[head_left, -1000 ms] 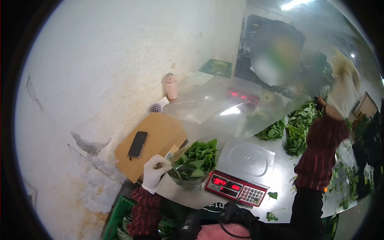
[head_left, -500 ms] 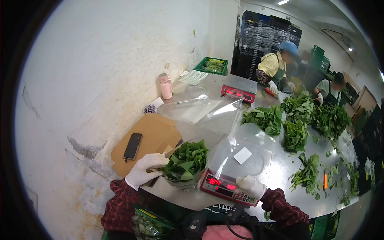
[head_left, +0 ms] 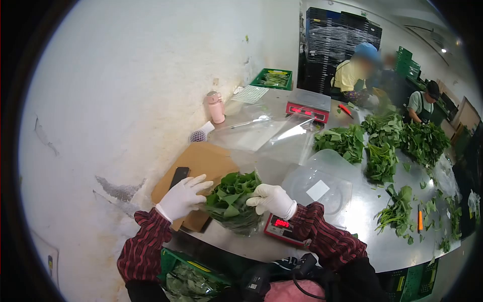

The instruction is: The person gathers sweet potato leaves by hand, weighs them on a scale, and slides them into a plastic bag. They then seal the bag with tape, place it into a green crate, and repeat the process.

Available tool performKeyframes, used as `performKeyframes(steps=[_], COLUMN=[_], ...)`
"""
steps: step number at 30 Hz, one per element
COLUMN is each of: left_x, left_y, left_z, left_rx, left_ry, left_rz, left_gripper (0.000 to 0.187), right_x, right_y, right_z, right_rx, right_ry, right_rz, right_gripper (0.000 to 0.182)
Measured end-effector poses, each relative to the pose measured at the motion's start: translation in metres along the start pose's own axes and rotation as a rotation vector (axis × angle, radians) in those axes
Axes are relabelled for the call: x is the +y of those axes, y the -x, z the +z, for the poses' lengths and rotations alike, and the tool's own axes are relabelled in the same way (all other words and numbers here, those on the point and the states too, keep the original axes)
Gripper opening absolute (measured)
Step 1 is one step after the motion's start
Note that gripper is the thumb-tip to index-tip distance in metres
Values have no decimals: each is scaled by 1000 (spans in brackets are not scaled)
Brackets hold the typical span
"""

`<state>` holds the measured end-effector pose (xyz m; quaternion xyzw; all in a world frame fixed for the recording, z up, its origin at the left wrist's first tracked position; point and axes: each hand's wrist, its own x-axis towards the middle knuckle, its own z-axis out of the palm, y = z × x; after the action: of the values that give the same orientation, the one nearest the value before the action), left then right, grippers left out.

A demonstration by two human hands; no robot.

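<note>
Now: bagged greens (head_left: pixel 232 200), leafy, dark, clear wrap; L grip (head_left: pixel 185 196) splayed alongside; R grip (head_left: pixel 271 200) cupped on top

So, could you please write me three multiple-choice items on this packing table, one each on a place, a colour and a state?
1. Where does the black phone lie?
A. on the brown cardboard sheet
B. on the scale
C. in the green crate

2. What colour is the bottle by the wall?
A. blue
B. pink
C. black

3. How does the white-gloved right hand stand?
A. resting on the clear bag of green leaves
B. raised overhead
C. holding a knife

Answers: 1 A, the phone sits on the cardboard; 2 B, the bottle is pale pink; 3 A, its fingers touch the leaves, opposite the left hand.
</note>
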<state>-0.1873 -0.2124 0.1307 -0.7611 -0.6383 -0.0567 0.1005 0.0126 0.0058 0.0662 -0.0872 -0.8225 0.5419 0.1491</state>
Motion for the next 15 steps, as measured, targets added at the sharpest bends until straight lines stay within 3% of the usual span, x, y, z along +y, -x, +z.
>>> performKeyframes(steps=[1, 3, 5, 7, 9, 11, 13, 14, 15], left_x=[-5, -12, -7, 7, 39, 67, 74, 75, 73], left_y=[4, 14, 21, 21, 24, 23, 27, 32, 37], left_z=[1, 3, 3, -6, -22, -33, -13, -2, 7], left_rx=[-2, -124, -95, -64, 4, -12, -38, -37, 20], left_ry=[-1, -124, -17, 86, -73, -135, -121, -115, -5], left_rz=[-9, 98, 125, 159, 143, 132, 190, 184, 126], left_gripper=[19, 10, 8, 7, 4, 6, 7, 7, 7], right_x=[-3, -6, -5, -16, -29, -23, -6, 8, -4], right_y=[-2, -5, -11, -10, -4, 8, 16, 15, 21], right_z=[2, 5, 3, -2, -3, -1, 6, 10, 11], right_rx=[-7, 35, 125, 142, 286, 285, 46, -61, -64], right_ry=[-61, -51, -270, -238, -334, -291, -154, -163, -161], right_rz=[150, 115, 114, 45, -59, -168, -136, 81, 82], right_gripper=[24, 19, 14, 10, 8, 7, 7, 7, 7])
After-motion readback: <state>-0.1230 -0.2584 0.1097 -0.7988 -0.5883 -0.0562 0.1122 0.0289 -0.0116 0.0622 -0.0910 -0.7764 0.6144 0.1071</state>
